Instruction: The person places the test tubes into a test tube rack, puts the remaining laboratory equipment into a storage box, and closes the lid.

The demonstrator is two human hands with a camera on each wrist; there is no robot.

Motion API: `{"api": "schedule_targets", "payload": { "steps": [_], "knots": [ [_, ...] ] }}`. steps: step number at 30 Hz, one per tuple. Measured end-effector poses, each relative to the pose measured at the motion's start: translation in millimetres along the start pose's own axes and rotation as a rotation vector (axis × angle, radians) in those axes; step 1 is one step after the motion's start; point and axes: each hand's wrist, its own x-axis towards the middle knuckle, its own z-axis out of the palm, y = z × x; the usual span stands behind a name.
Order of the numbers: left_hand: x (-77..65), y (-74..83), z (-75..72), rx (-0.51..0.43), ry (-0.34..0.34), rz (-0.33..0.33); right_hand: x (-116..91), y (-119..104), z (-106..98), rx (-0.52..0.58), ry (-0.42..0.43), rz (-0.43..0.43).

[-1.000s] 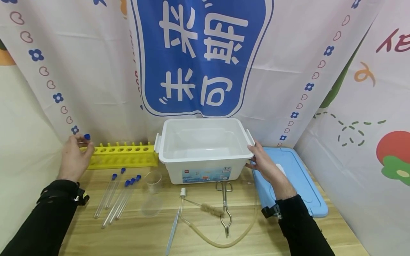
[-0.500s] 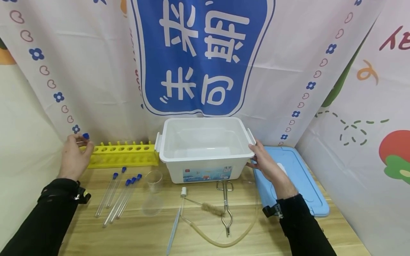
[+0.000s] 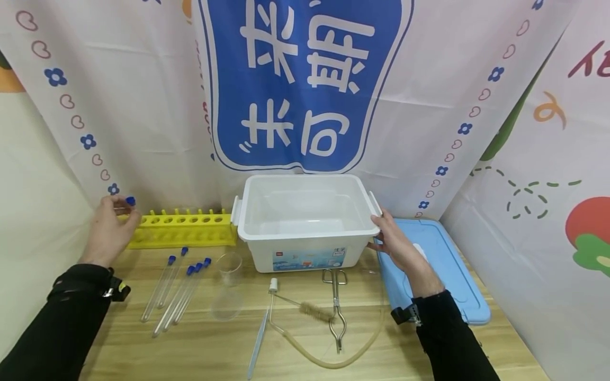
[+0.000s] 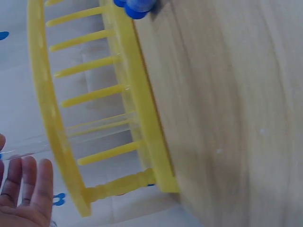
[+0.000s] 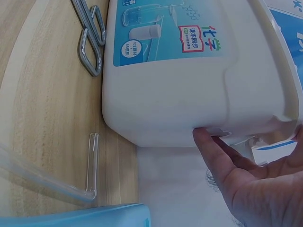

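At the far left my left hand [image 3: 108, 230] pinches a clear test tube with a blue cap [image 3: 131, 201] near its top. In the left wrist view the test tube [image 4: 99, 130] passes down through the end of the yellow test tube rack [image 4: 158, 137], its lower end at the base. The same rack [image 3: 183, 235] stands along the back in the head view. My right hand [image 3: 397, 246] grips the right handle side of a white plastic tub [image 3: 259, 256], thumb at the rim. In the right wrist view the fingertips [image 5: 201, 135] press the tub's wall [image 5: 165, 94].
Several blue-capped test tubes [image 3: 176, 301] lie before the rack, beside a clear beaker [image 3: 230, 270]. A tube brush [image 3: 314, 312], metal tongs [image 3: 335, 304], pale tweezers [image 3: 258, 344] and rubber tubing [image 3: 333, 365] lie in front. A blue lid [image 3: 443, 264] is at right.
The view has shifted slightly. My left wrist has moved a little to the left, still holding the test tube at the rack. My right hand stays on the tub.
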Motion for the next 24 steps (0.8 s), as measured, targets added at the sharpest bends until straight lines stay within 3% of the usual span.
{"api": "schedule_targets", "payload": {
  "steps": [11,17,24],
  "knots": [
    [-12.8,33.1,-26.9,0.058,-0.022,0.046,0,0,-1,0.016,0.0,-0.004],
    [-19.4,53.1,-32.1,0.161,-0.105,0.161,-1,-1,-1,0.024,-0.002,0.002],
    [-25.8,69.7,-24.4,0.279,-0.225,0.262,1,1,0,0.021,0.01,0.005]
  ]
}}
